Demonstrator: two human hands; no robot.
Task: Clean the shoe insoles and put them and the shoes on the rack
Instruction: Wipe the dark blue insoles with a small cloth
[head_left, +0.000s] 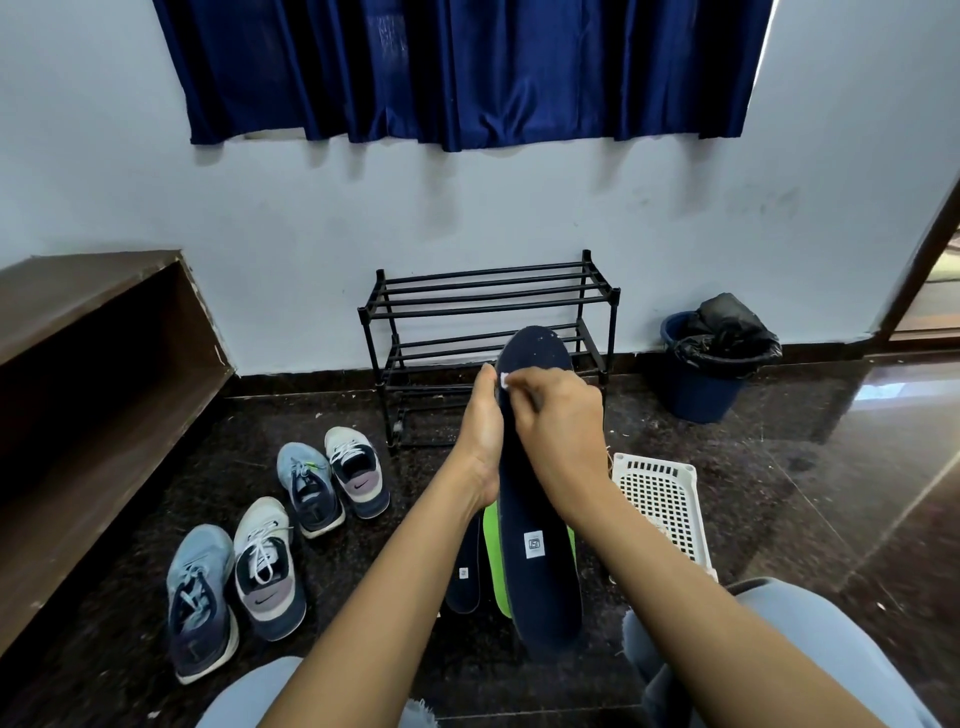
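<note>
while wiping toward the toe, keep the navy insole (537, 571) propped steady, heel end low between the knees (769, 613), toe end raised. left hand (480, 441) wrapped round its left edge as a brace; right hand (561, 436) pinching a small white wipe (504, 378) against the upper face near the toe. best worked in short strokes with firm backing from behind, thin foam being likely to bend under pressure; pale specks (544, 339) above the wipe not yet cleared. just behind, on the dark floor: a green insole (493, 561) and another dark insole (464, 571), lying side by side. to the left, four shoes (267, 566) in two pairs. to the right, a white perforated basket (660, 499), contents not discernible. farther back, against the wall, the black rack (488, 291), shoes and insoles not yet on it; beside it a blue bin (698, 395) lined with a black bag, inside hidden.
</note>
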